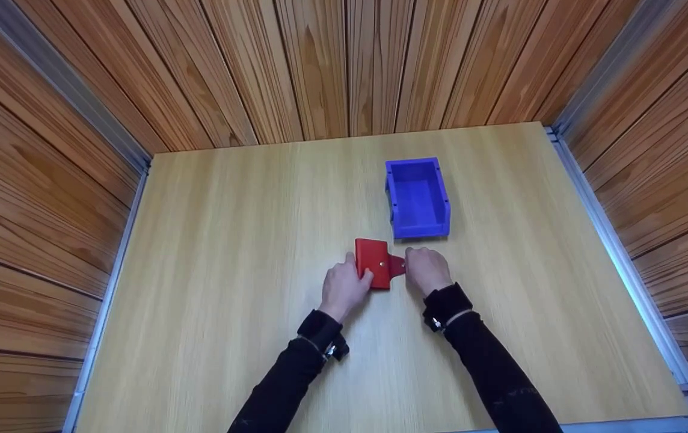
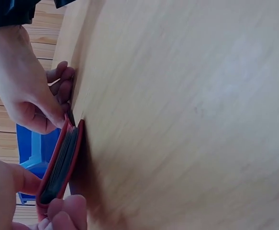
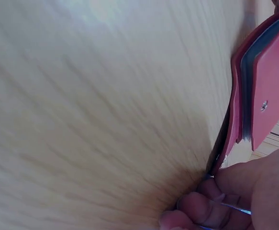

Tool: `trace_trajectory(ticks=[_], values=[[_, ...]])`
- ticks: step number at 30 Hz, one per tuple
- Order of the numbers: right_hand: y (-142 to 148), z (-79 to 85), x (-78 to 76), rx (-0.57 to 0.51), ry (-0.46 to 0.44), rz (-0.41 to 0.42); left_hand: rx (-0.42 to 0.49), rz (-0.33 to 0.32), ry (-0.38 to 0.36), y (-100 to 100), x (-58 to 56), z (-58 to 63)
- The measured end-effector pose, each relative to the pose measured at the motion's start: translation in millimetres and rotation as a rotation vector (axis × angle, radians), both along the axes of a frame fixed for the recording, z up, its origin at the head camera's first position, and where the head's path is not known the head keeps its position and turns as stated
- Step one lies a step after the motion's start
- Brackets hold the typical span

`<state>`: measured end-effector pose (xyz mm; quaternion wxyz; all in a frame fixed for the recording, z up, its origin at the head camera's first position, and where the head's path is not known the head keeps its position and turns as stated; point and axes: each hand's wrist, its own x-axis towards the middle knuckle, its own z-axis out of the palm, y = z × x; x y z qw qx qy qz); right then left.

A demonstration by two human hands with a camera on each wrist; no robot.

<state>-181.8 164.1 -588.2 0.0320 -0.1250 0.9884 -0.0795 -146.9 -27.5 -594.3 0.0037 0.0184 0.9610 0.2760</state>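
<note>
A red card holder (image 1: 371,262) with a snap stud on its cover lies between the two hands, close over the table. Its strap (image 1: 397,265) is unfastened and points right. My left hand (image 1: 344,286) grips the holder's left edge, thumb on the cover and fingers beneath. With thumb and fingers my right hand (image 1: 427,269) pinches the strap's end. Dark sleeves or pages (image 2: 62,165) show between the covers in the left wrist view. In the right wrist view the stud (image 3: 264,106) stands on the upper cover.
A blue open plastic bin (image 1: 419,198) stands on the wooden table (image 1: 248,240) just beyond the right hand. Wood-plank walls (image 1: 320,72) enclose the back and both sides, with metal rails (image 1: 614,264) along the table's edges.
</note>
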Motion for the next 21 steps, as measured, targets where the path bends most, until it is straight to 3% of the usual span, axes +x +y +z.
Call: trace_trajectory(ticks=[15,21], values=[[0.6,-0.4,0.0,-0.019,-0.015,-0.008,-0.103,-0.042,-0.074,-2.8,0.1,-5.8],[0.1,-1.1,-0.1,-0.03,-0.011,-0.015,-0.16,-0.053,-0.03,-2.4,0.3,-6.7]])
